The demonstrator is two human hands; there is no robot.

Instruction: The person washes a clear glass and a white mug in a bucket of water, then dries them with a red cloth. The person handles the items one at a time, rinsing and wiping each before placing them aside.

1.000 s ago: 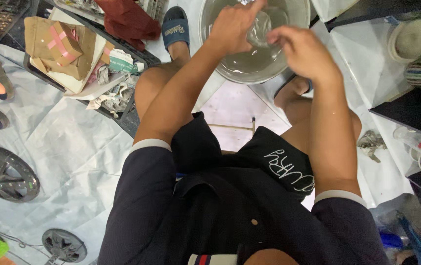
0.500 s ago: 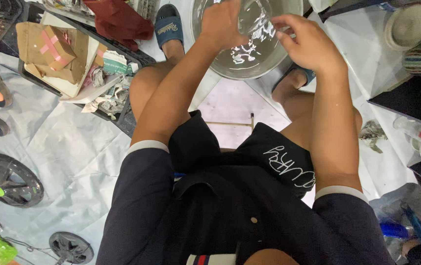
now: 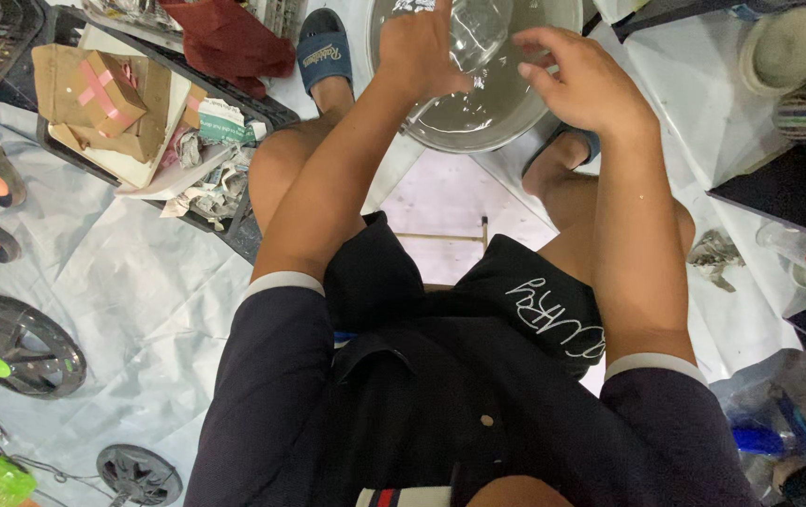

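Fingers first: those of the left hand (image 3: 419, 49) are curled and pressed around a clear glass object (image 3: 478, 33), gripping its near side over the metal basin (image 3: 515, 127) of water; whether the thumb closes behind it I cannot tell. To the right, the right hand (image 3: 583, 83) hovers just beside the glass with its fingers loosely spread, thumb and forefinger reaching toward it, touching nothing that I can make out. It looks like the rinsing stage. The next move, I'd judge, calls for a steady two-handed hold, since wet glass slips. The glass seems to lie tilted, its long axis running away from the person toward the basin's far rim; which end is the mouth is unclear.
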